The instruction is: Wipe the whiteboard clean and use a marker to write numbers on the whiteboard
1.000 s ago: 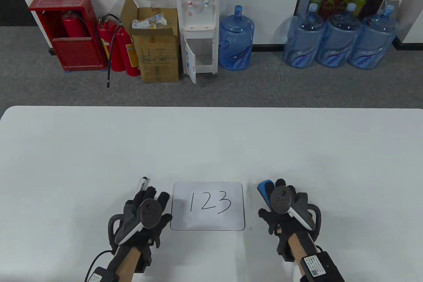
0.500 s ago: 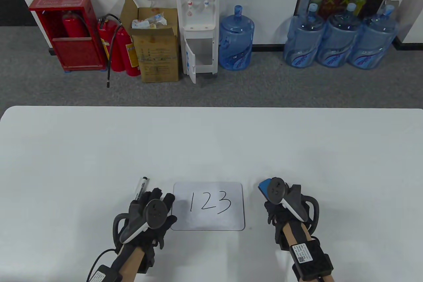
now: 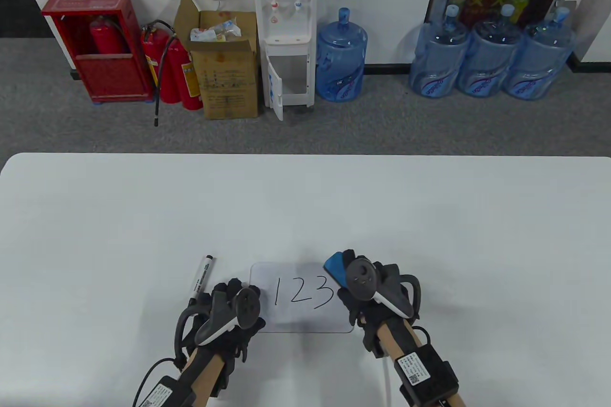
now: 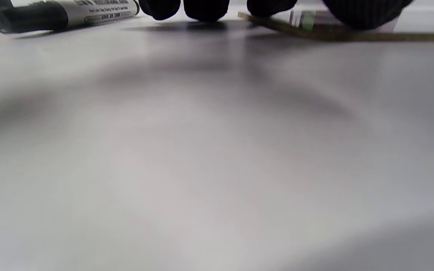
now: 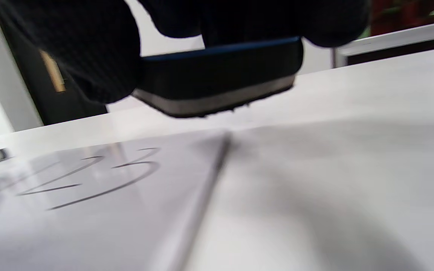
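The whiteboard (image 3: 300, 297) lies flat near the table's front edge with "123" still written across it, and the right hand (image 3: 365, 285), fingers curled round the blue eraser (image 3: 336, 267), holds it lifted just above the board's far right corner, felt face down and clear of the surface (the right wrist view shows a gap beneath it). The digits lie to the left of the eraser, so the wipe should probably run leftward along the board's long axis. The left hand (image 3: 238, 309) rests with relaxed fingers on the board's left edge, seemingly bracing it, while the marker (image 3: 201, 276) lies loose just left of the board, pointing away from the person.
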Available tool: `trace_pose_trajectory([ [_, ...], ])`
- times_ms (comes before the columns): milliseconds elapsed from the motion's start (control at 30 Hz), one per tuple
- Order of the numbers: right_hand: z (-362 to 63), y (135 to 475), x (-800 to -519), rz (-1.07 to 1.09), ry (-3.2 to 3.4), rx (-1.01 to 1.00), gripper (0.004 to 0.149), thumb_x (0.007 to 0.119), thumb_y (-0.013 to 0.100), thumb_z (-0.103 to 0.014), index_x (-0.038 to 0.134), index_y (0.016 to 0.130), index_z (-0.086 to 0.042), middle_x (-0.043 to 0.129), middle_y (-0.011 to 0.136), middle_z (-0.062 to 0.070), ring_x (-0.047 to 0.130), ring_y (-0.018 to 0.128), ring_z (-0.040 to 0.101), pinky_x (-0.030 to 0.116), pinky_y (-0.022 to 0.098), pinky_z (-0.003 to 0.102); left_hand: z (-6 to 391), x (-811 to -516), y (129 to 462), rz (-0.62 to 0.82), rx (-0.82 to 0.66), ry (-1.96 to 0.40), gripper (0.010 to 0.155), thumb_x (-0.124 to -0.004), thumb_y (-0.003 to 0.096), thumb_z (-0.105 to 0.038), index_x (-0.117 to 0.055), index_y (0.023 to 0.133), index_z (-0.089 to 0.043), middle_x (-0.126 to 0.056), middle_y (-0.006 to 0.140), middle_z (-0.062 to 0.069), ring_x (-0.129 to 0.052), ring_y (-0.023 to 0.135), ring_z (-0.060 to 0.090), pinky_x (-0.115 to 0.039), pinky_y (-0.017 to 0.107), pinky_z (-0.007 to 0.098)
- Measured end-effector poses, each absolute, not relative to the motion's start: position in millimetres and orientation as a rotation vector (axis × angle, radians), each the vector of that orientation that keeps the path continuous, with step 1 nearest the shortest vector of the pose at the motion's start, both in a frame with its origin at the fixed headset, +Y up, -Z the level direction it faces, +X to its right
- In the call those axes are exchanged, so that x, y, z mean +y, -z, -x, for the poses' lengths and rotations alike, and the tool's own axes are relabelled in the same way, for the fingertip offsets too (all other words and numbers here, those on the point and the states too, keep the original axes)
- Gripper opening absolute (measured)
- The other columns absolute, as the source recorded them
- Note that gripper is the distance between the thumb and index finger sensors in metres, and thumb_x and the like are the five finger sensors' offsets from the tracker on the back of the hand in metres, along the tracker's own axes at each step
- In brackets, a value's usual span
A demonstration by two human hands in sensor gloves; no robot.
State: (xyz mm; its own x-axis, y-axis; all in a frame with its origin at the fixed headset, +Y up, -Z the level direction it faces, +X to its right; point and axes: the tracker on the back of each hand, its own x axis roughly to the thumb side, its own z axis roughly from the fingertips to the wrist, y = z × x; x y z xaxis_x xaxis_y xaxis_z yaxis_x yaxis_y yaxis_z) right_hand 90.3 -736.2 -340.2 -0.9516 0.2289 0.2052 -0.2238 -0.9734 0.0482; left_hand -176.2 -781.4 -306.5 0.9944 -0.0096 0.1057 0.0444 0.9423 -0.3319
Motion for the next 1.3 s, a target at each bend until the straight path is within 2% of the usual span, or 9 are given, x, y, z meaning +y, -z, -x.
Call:
trace_pose_trajectory([
  [367,-6.0,323.4,-754.8,-0.701,-2.860,0.219,0.073,0.085,0.042,-0.043,0.054,0.106,-0.025,0.057,0.104,0.013,0.075,0.084,0.036,0.061,0.060,0.057,177.8,-782.1,306.7,0.347,-0.087,-0.012,0.070,-0.062,0.0470,-0.062,-0.042,0.111,-0.044,-0.035,0.127,0.004,-0.043,0.115,0.041,-0.037,0.081,0.066],
  [533,8.6,319.8,-764.1,-0.818,-2.895,0.277,0.068,0.088,0.041,-0.042,0.063,0.103,-0.032,0.061,0.104,0.012,0.076,0.083,0.036,0.060,0.060,0.058,177.7,-782.2,306.4,0.356,-0.085,-0.016,0.070,-0.061,0.0472,-0.061,-0.040,0.112,-0.044,-0.034,0.127,0.004,-0.041,0.115,0.041,-0.036,0.081,0.066],
  [633,12.2,319.9,-763.0,-0.845,-2.945,0.212,0.067,0.089,0.040,-0.044,0.065,0.101,-0.033,0.063,0.103,0.010,0.079,0.082,0.034,0.061,0.061,0.058,176.4,-782.1,306.5,0.352,-0.083,-0.008,0.070,-0.061,0.0471,-0.060,-0.041,0.111,-0.044,-0.034,0.127,0.005,-0.042,0.115,0.041,-0.036,0.081,0.067],
  [800,14.0,328.2,-761.5,-0.787,-2.965,0.201,0.065,0.090,0.039,-0.044,0.068,0.099,-0.034,0.066,0.102,0.010,0.081,0.081,0.034,0.060,0.062,0.059,175.7,-782.0,307.3,0.374,-0.081,-0.008,0.070,-0.061,0.0475,-0.059,-0.039,0.112,-0.043,-0.032,0.127,0.005,-0.040,0.116,0.042,-0.035,0.081,0.067],
  [967,7.6,343.0,-762.2,-0.621,-3.004,0.172,0.065,0.090,0.038,-0.047,0.069,0.099,-0.036,0.069,0.100,0.010,0.082,0.078,0.033,0.059,0.062,0.059,175.4,-781.8,307.2,0.376,-0.080,-0.003,0.070,-0.061,0.0475,-0.059,-0.039,0.112,-0.043,-0.032,0.127,0.006,-0.040,0.116,0.042,-0.035,0.081,0.067],
  [1300,-45.2,366.2,-763.7,-0.214,-3.031,0.168,0.066,0.090,0.038,-0.048,0.069,0.099,-0.036,0.069,0.099,0.011,0.080,0.078,0.034,0.057,0.064,0.059,174.6,-781.8,307.4,0.378,-0.077,-0.003,0.070,-0.061,0.0474,-0.059,-0.039,0.112,-0.043,-0.032,0.127,0.006,-0.040,0.115,0.042,-0.036,0.081,0.067],
])
